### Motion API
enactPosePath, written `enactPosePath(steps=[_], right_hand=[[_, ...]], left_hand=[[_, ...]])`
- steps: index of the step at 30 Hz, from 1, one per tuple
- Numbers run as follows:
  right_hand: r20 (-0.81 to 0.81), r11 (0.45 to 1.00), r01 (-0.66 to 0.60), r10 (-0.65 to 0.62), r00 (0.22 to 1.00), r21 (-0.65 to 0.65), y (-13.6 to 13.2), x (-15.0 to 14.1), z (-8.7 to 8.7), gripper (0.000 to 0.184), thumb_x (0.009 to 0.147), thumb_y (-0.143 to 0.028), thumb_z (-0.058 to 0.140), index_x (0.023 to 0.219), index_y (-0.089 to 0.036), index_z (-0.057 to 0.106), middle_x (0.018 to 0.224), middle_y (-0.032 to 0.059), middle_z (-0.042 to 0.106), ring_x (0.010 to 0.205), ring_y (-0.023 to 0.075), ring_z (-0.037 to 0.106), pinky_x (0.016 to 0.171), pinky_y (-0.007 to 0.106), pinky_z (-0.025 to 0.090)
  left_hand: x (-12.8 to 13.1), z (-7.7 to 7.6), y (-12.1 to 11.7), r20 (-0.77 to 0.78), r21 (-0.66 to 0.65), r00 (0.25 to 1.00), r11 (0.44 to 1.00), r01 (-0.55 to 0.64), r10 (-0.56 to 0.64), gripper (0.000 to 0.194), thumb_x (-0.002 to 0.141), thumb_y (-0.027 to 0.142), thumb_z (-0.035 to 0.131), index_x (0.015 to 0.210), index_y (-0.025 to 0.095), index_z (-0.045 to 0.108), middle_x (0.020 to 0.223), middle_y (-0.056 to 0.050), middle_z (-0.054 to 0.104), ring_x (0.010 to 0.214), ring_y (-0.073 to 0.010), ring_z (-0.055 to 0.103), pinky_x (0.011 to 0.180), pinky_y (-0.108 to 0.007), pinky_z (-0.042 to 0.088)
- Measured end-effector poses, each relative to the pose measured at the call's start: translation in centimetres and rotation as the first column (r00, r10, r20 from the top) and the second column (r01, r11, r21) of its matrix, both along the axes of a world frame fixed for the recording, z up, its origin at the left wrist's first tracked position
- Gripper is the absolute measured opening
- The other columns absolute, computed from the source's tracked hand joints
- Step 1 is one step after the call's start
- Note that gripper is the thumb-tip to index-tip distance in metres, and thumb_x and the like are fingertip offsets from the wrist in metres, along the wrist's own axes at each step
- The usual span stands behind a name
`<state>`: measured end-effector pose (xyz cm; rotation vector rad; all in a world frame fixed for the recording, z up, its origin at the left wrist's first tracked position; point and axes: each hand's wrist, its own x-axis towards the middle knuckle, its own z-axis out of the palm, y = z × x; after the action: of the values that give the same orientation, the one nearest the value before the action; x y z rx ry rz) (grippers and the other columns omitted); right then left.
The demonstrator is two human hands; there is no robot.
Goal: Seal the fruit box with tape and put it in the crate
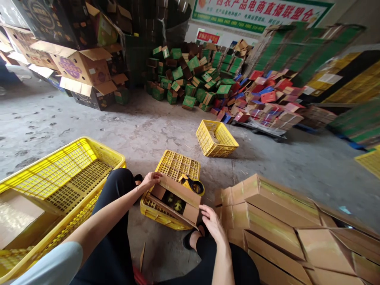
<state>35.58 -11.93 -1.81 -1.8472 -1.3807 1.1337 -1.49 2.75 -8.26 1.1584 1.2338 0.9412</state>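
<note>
A cardboard box (179,181) with its flaps up rests on an upturned yellow crate (166,160) between my knees. Inside it, several green round fruits (178,206) show, partly hidden by the flaps. My left hand (151,180) pinches the far left corner of the box's long flap. Beside the right end of that flap is my right hand (212,222), fingers stretched out, its fingertips at the cardboard edge. A yellow tape dispenser (185,181) with a dark roll lies on the crate just behind the box.
At my right, cardboard boxes (273,225) are stacked close by. A large yellow crate (86,148) stands left, with cardboard in it. Ahead sits a smaller yellow crate (217,138). Green boxes (190,101) and red boxes (268,97) lie heaped farther back.
</note>
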Motion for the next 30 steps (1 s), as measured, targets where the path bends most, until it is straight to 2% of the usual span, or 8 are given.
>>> enactPosePath(steps=[4, 7, 10, 14, 17, 23, 30], right_hand=[[0.006, 0.966, -0.216, 0.219, 0.976, -0.141, -3.0, 0.7, 1.2, 0.061, 0.064, -0.026, 0.069, 0.125, -0.027, 0.073, 0.161, 0.0110, 0.049, 0.130, 0.0302, 0.066, 0.104, 0.041, 0.057], [-0.026, 0.951, -0.271, 0.270, 0.963, -0.152, -3.9, 0.2, 2.3, 0.055, 0.070, -0.038, 0.078, 0.123, -0.027, 0.073, 0.163, 0.0113, 0.047, 0.135, 0.0317, 0.061, 0.106, 0.041, 0.056], [-0.030, 0.966, -0.243, 0.241, 0.970, -0.086, -3.7, -0.3, 3.3, 0.046, 0.078, -0.052, 0.075, 0.115, -0.024, 0.076, 0.158, 0.0136, 0.054, 0.135, 0.0329, 0.061, 0.109, 0.043, 0.053], [-0.027, 0.982, -0.186, 0.187, 0.982, 0.016, -2.8, -0.7, 4.0, 0.041, 0.080, -0.058, 0.074, 0.096, -0.021, 0.081, 0.142, 0.0161, 0.067, 0.129, 0.0343, 0.065, 0.112, 0.044, 0.050], [-0.043, 0.991, -0.118, 0.120, 0.992, 0.063, -2.3, -0.9, 4.0, 0.043, 0.080, -0.063, 0.074, 0.085, -0.021, 0.081, 0.133, 0.0169, 0.073, 0.124, 0.0350, 0.068, 0.109, 0.044, 0.051], [-0.071, 0.996, -0.001, 0.007, 0.997, 0.090, -1.5, -1.6, 3.5, 0.048, 0.073, -0.067, 0.078, 0.080, -0.020, 0.081, 0.126, 0.0177, 0.078, 0.112, 0.0348, 0.074, 0.103, 0.044, 0.056], [-0.042, 0.994, -0.011, 0.015, 0.999, 0.105, -0.8, -2.1, 3.7, 0.043, 0.078, -0.063, 0.073, 0.080, -0.021, 0.081, 0.126, 0.0178, 0.078, 0.114, 0.0351, 0.074, 0.103, 0.044, 0.056]], left_hand=[[0.0, 0.1, -0.1, 0.001, 0.005, 1.000, 1.000, -0.008, 0.008, 0.035, 0.066, 0.016, 0.073, 0.101, 0.014, 0.078, 0.086, -0.003, 0.074, 0.081, -0.0173, 0.068, 0.072, -0.025, 0.051], [0.0, 0.1, -0.2, 0.004, -0.004, 1.000, 1.000, -0.009, 0.009, 0.036, 0.067, 0.016, 0.073, 0.103, 0.014, 0.078, 0.086, -0.003, 0.073, 0.078, -0.0162, 0.067, 0.071, -0.024, 0.051], [0.1, 0.0, 0.0, -0.003, -0.025, 1.000, 1.000, -0.011, 0.011, 0.037, 0.066, 0.015, 0.074, 0.103, 0.013, 0.078, 0.082, -0.002, 0.072, 0.072, -0.0150, 0.065, 0.066, -0.024, 0.050], [0.0, -0.1, 0.2, -0.016, -0.042, 1.000, 0.999, -0.015, 0.015, 0.038, 0.064, 0.015, 0.074, 0.102, 0.012, 0.079, 0.081, -0.002, 0.072, 0.070, -0.0144, 0.064, 0.064, -0.023, 0.049], [-0.1, 0.1, 0.2, -0.015, -0.042, 1.000, 0.999, -0.017, 0.016, 0.040, 0.064, 0.016, 0.076, 0.103, 0.013, 0.079, 0.082, -0.002, 0.073, 0.072, -0.0144, 0.066, 0.066, -0.023, 0.050], [-0.1, 0.2, 0.0, 0.002, -0.050, 1.000, 0.999, -0.016, 0.016, 0.039, 0.064, 0.017, 0.077, 0.103, 0.012, 0.079, 0.080, -0.002, 0.073, 0.070, -0.0150, 0.067, 0.068, -0.025, 0.053], [0.1, 0.2, 0.0, 0.018, -0.047, 1.000, 0.999, -0.021, 0.021, 0.037, 0.064, 0.021, 0.079, 0.101, 0.013, 0.078, 0.080, -0.001, 0.074, 0.071, -0.0155, 0.068, 0.072, -0.026, 0.052]])
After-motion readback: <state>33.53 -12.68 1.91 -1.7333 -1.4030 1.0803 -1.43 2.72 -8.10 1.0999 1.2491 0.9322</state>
